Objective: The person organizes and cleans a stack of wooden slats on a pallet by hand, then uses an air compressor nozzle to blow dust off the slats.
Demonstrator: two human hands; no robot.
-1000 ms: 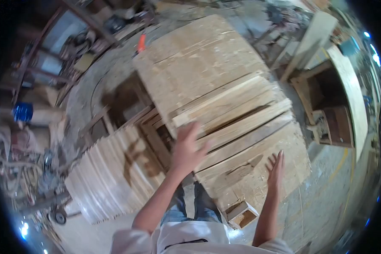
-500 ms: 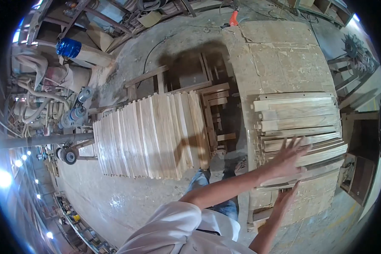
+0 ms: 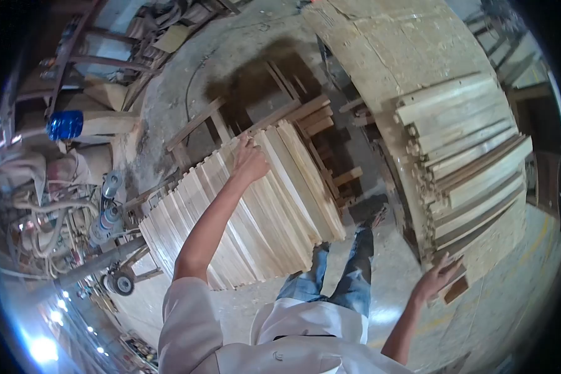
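Note:
My left hand [image 3: 250, 159] reaches out over a stack of pale wooden slats [image 3: 255, 209] that stand on edge in a row at the middle left; its fingers curl onto the far top end of a slat. My right hand [image 3: 438, 279] hangs open, fingers spread, by the near corner of a dusty wooden workbench [image 3: 411, 50]. On that bench lies a pile of long wooden boards [image 3: 467, 156], just above and beyond my right hand. Whether the left hand grips the slat or only rests on it is unclear.
Behind the slats stands a dark wooden frame [image 3: 274, 106]. A machine with a blue cylinder [image 3: 65, 124], hoses and a wheeled metal base [image 3: 121, 283] fills the left side. The dusty concrete floor [image 3: 187, 75] runs between the slats and the bench, where my legs stand.
My left hand left the boards on the bench and swung left onto the slat stack. My right hand dropped to the bench's near corner. The view turned left.

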